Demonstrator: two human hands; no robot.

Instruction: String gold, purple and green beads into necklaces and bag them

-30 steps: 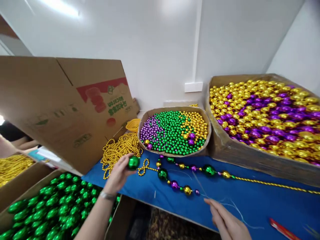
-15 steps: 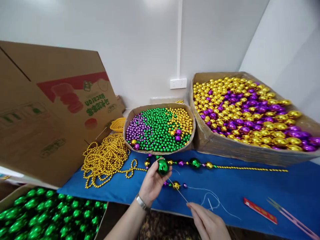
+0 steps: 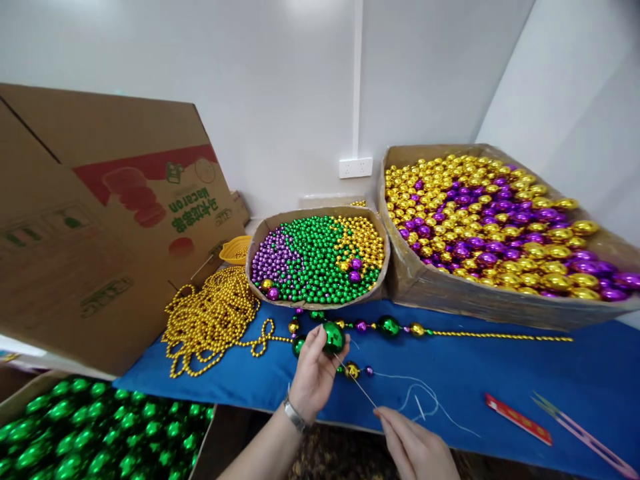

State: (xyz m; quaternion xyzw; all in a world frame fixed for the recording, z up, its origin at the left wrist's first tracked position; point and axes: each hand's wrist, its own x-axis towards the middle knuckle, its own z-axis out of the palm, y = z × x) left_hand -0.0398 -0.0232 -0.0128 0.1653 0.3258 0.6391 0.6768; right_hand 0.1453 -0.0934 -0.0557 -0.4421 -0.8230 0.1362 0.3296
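My left hand [image 3: 314,373] pinches a large shiny green bead [image 3: 333,337] just above the blue table cover [image 3: 470,373]. My right hand [image 3: 415,447], at the bottom edge, is closed on a thin needle [image 3: 357,383] whose tip points up at the green bead. White thread [image 3: 425,400] trails from it across the cloth. A partly strung strand of green, purple and gold beads [image 3: 385,327] lies just behind my hands and runs right into a thin gold chain [image 3: 500,337].
A cardboard tray of small purple, green and gold beads [image 3: 320,257] sits behind the strand, a big box of gold and purple balls [image 3: 500,227] to its right. A gold chain pile [image 3: 210,317], a box of green balls [image 3: 100,427], a red stick [image 3: 517,419] and pink tweezers [image 3: 580,433] lie around.
My left hand carried the green bead from the gold chain pile rightward to the strand. My right hand took up the needle and points it at the bead. The view shifted right.
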